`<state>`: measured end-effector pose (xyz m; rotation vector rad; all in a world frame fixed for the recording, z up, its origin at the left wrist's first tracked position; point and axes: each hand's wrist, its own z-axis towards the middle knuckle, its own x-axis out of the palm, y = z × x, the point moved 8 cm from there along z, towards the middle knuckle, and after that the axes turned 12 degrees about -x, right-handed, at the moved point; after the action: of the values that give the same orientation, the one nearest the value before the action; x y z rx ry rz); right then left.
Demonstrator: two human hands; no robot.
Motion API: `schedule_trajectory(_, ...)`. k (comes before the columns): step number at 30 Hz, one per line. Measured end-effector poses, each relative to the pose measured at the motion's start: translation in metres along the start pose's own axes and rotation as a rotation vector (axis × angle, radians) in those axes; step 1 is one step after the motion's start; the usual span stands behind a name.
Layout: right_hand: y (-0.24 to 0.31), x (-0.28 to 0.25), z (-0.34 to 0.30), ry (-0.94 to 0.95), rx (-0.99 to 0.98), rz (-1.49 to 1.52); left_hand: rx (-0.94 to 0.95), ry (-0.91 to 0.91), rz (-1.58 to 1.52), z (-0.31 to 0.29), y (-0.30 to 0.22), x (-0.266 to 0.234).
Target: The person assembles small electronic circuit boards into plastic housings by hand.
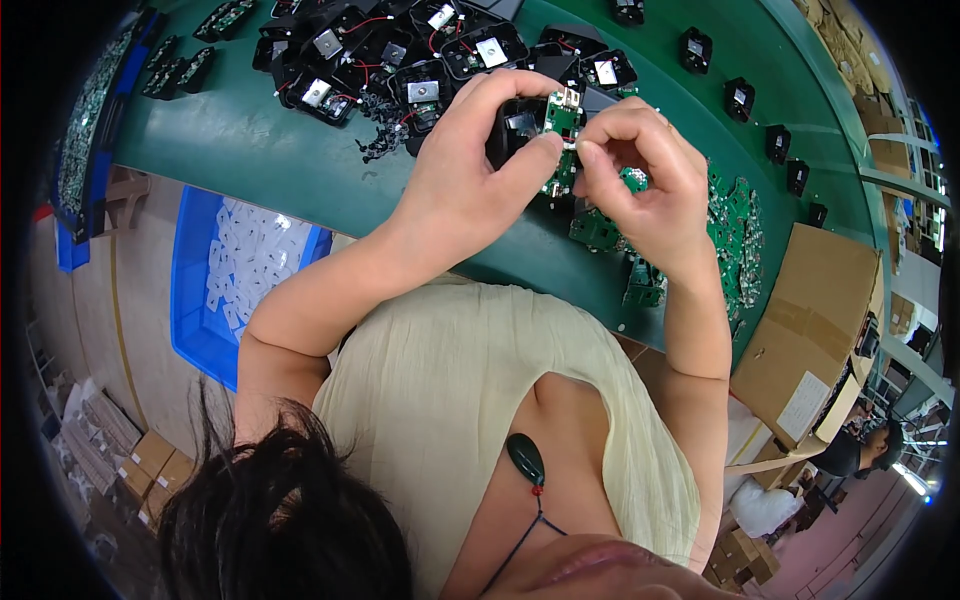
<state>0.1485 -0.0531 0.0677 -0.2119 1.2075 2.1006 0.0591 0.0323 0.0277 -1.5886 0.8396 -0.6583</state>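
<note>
My left hand is closed around a black plastic housing with a green circuit board upright at its right side. The left thumb presses on the board's face. My right hand pinches at the board's right edge, where a small white connector or wire end shows; its exact shape is hidden by the fingertips. Below and right of my right hand lie several loose green circuit boards. Beyond my left hand is a heap of black housings with red wires and metal plates.
On the left stands a blue bin of white flat pieces. A long blue tray with small boards lies farther left. At right, a cardboard box adjoins the green table. Several black housings sit spaced along the far right.
</note>
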Motion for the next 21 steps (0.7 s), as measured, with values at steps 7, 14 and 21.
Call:
schedule_trajectory(7, 0.011, 0.003, -0.002, 0.018, -0.186, -0.220, 0.025, -0.023, 0.030, 0.000, 0.001, 0.003)
schedule_trajectory(14, 0.007, 0.000, -0.008, -0.060, -0.260, -0.244, 0.122, -0.092, 0.115, 0.002, 0.000, 0.008)
schedule_trajectory(21, -0.013, -0.007, -0.021, -0.160, -0.089, -0.052, 0.272, -0.044, 0.216, 0.006, -0.007, 0.014)
